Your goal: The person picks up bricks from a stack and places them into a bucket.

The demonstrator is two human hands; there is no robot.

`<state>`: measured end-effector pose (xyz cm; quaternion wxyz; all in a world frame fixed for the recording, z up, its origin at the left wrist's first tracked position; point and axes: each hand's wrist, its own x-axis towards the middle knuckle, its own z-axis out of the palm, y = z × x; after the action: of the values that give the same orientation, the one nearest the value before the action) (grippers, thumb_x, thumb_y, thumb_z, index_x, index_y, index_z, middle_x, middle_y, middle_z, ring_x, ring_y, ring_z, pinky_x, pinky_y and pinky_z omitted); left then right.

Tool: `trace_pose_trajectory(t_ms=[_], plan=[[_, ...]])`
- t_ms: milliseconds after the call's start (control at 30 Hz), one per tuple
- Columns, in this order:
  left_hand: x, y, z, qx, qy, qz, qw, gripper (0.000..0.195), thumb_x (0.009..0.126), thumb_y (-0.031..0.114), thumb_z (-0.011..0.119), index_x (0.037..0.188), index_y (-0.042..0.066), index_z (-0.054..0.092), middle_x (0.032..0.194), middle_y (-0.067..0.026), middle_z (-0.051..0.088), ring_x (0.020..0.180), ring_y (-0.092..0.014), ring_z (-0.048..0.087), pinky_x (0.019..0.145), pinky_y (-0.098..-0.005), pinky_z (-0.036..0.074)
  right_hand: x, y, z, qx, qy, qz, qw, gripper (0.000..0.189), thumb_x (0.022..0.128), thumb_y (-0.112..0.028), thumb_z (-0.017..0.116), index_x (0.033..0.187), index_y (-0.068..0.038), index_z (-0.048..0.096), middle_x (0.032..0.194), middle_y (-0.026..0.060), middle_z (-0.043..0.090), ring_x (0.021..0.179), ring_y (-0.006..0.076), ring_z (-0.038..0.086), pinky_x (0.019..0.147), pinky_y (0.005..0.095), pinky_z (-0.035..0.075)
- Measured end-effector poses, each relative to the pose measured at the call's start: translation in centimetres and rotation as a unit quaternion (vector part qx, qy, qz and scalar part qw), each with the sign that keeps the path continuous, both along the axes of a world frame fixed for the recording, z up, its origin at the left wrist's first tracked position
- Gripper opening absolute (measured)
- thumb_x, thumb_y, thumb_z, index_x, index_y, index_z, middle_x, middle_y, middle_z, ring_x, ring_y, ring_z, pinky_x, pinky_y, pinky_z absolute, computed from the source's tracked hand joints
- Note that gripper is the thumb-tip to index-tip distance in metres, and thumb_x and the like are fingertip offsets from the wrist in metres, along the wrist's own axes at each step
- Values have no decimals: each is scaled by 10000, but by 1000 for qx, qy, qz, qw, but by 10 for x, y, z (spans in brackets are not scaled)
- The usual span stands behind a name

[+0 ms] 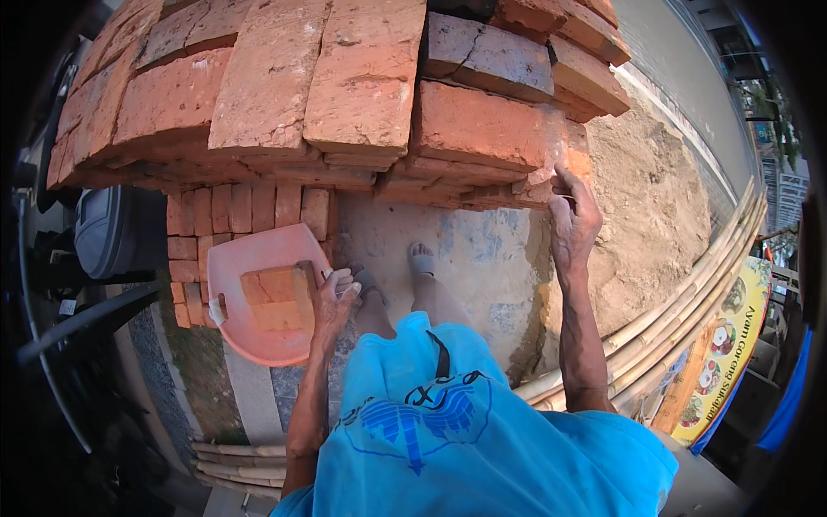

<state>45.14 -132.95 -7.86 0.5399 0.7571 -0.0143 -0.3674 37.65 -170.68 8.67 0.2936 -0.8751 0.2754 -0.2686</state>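
My left hand (336,291) grips the right rim of a pink plastic carrying tub (226,268), which hangs tilted beside my legs. Inside it lie orange clay bricks (274,284), and one stands on edge by the hand. My right hand (575,216) is raised at the right end of a tall brick stack (362,77). Its fingers are loosely curled with nothing seen between them, and the fingertips are close to the lower corner of a red brick (481,123). Whether they touch it is unclear.
Behind the tub stands a lower brick stack (242,207). A sand pile (646,213) lies to the right, with bamboo poles (685,284) and a yellow printed banner (723,349) beyond. More bamboo poles (239,462) are at lower left. A grey plastic bin (103,229) stands at far left.
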Motion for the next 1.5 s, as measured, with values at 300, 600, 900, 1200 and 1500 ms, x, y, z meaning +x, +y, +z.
trace_pose_trajectory(t_ms=[300,600,900,1200,1500], plan=[[12,-165,120,-403,209,-35,890,627,983,272,634,1439,-76,378,1362,-262,529,1200,-313,595,1020,-425,505,59,-112,-26,202,61,18,977,427,906,-202,505,1255,-17,667,722,23,584,572,106,516,500,261,432],[27,-229,127,-474,213,34,854,669,979,246,636,1451,-88,299,1436,-308,430,1318,-379,492,1077,-476,465,76,-109,-30,316,58,36,946,382,885,-156,508,1183,-2,691,686,14,592,514,84,493,443,245,393],[24,-231,121,-450,215,86,862,619,948,264,691,1365,-74,383,1384,-285,447,1328,-387,464,1060,-534,460,62,-105,-42,200,12,41,979,224,880,-106,497,946,16,673,683,1,572,537,75,476,484,229,371],[6,-238,129,-379,175,190,889,604,942,266,704,1331,-72,388,1278,-221,536,1189,-325,581,1000,-490,498,11,-43,-19,311,1,-51,949,204,880,-70,475,898,32,651,659,24,548,542,80,454,499,235,371],[20,-220,125,-350,162,97,918,478,943,311,703,1188,-69,544,1124,-188,655,1042,-225,669,891,-340,548,-24,2,-22,379,-82,-91,917,145,882,-22,516,909,49,640,703,32,560,561,72,491,488,226,416]])
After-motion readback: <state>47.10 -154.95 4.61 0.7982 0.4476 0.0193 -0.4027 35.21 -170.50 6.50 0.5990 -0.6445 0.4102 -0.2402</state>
